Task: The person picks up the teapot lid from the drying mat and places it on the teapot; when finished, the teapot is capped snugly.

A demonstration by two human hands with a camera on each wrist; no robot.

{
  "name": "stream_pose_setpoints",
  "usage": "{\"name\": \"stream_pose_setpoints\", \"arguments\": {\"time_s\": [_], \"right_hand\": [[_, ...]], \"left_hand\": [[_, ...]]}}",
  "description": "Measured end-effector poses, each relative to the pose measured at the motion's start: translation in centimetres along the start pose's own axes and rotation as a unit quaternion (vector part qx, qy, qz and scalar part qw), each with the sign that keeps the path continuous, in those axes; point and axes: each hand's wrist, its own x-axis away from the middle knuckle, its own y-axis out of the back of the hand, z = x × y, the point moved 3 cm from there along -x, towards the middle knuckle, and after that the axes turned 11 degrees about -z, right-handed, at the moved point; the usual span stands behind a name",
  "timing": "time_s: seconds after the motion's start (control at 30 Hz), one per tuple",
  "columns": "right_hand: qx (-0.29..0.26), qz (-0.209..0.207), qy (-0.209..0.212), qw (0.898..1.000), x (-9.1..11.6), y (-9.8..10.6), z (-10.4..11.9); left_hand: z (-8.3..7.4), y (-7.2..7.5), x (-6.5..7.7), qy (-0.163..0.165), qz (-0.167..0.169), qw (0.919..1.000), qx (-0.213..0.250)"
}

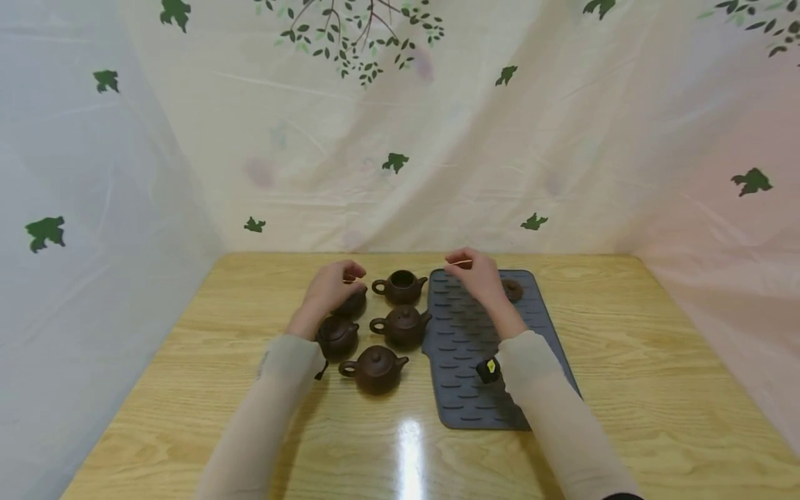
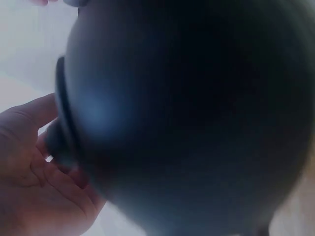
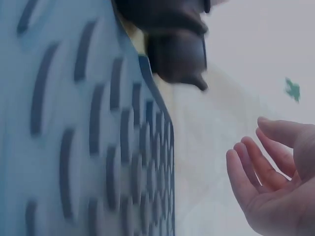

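Observation:
In the head view my left hand (image 1: 334,283) is over the dark brown teapot (image 1: 350,304) at the back left, thumb and fingers apart with nothing showing between them. The left wrist view is mostly filled by a nearer lidded teapot (image 2: 187,118), which hides some of my left fingers. My right hand (image 1: 476,276) hovers over the back of the grey ridged mat (image 1: 462,389), its fingers loosely bent and holding nothing. A lidless teapot (image 1: 402,287) stands between the hands, its dark opening facing up. Behind my right wrist a small round brown lid (image 1: 512,290) lies on the mat.
Three more lidded teapots stand left of the mat: one at the left (image 1: 337,338), one in the middle (image 1: 405,326) and one nearest the front (image 1: 377,370). The wooden table (image 1: 156,396) meets a hanging leaf-print cloth (image 1: 312,194) at the back.

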Motion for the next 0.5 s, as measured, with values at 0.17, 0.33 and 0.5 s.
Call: {"name": "stream_pose_setpoints", "arguments": {"time_s": [0.17,0.33,0.5], "right_hand": [[-0.006,-0.068,-0.034,0.997,-0.1,2.6,-2.1],[-0.023,-0.143,-0.077,0.986,0.0,4.9,-4.3],[0.001,-0.122,-0.115,0.986,0.2,6.2,-6.5]], "left_hand": [[-0.6,-1.0,-0.7,-0.017,0.003,0.9998,-0.006],[-0.9,-1.7,-1.0,-0.018,0.010,0.9995,-0.022],[-0.6,-2.5,-1.1,-0.008,0.019,0.9991,-0.038]]}}
